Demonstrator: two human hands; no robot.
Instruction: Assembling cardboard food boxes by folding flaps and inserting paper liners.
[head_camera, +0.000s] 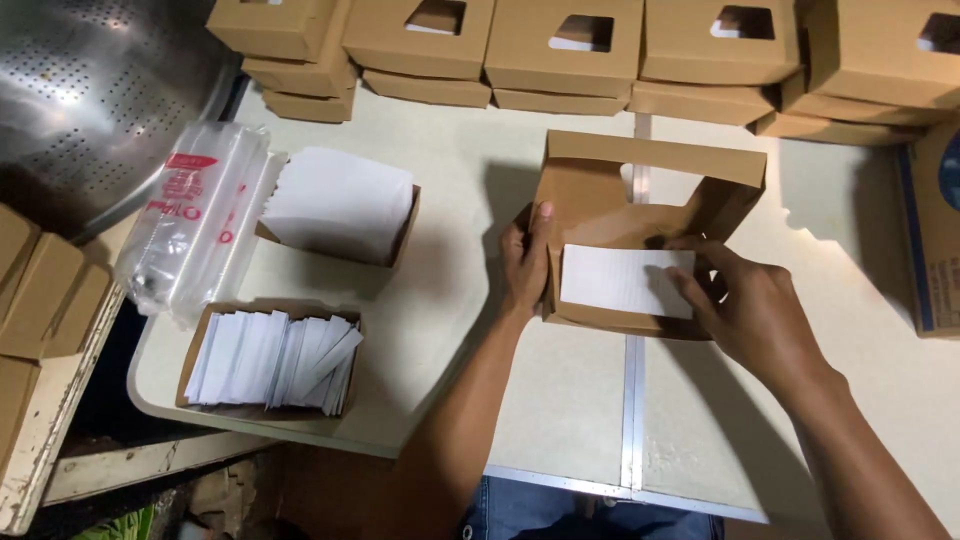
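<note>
Currently box (640, 215) sits open at table (450, 330) centre, long axis 9-to-3. Left hand (527, 262) clasps its 9 o'clock wall; right hand (745, 305), at 3, presses white liner (625, 282) inside with flat fingers, nearer the liner.

Open box (600, 205): plain brown card, unprinted. Paper liner (625, 281) inside it: white with faint grey lines. Stacked boxes (570, 50) at rear: same brown, window cutouts showing white. Counter (420, 330): pale cream with a silver metal strip. Tray of paper sheets (272, 360): brown tray, white sheets. Plastic bags (195, 225): clear with red print. Colander (90, 90): silver steel, dotted perforation pattern. Carton (935, 240) at right edge: brown with blue panel.
</note>
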